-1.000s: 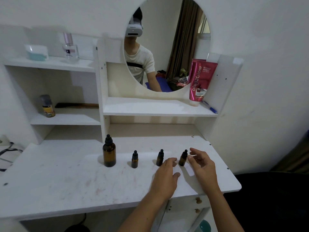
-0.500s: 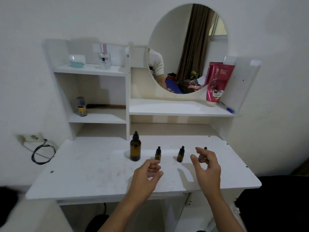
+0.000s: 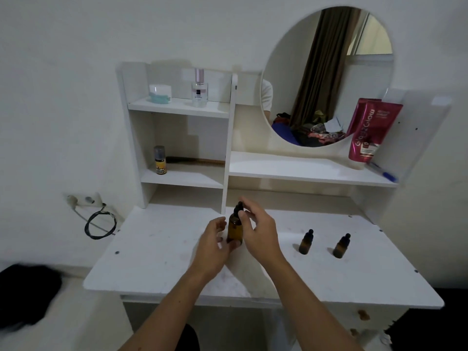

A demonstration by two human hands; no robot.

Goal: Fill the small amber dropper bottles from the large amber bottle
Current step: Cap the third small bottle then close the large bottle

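The large amber bottle (image 3: 234, 228) with a black dropper cap stands upright on the white dressing table (image 3: 157, 252). My left hand (image 3: 211, 249) wraps its lower part, thumb across the base and fingers on its left side. My right hand (image 3: 260, 234) hovers at the bottle's right, fingers spread around the black cap without clearly pinching it. Two small amber dropper bottles (image 3: 305, 243) (image 3: 341, 247) stand capped to the right. A third small bottle does not show; my right hand covers the spot where it stood.
Shelves behind hold a jar (image 3: 160, 93), a perfume bottle (image 3: 199, 88), a small can (image 3: 160, 160) and a comb. A pink tube (image 3: 367, 130) leans by the round mirror (image 3: 326, 77). A wall socket with a coiled cable (image 3: 100, 224) sits left of the table.
Both hands moved left from the small bottles to the large amber bottle. My left hand has closed around its base. The view pulled back and shifted left.
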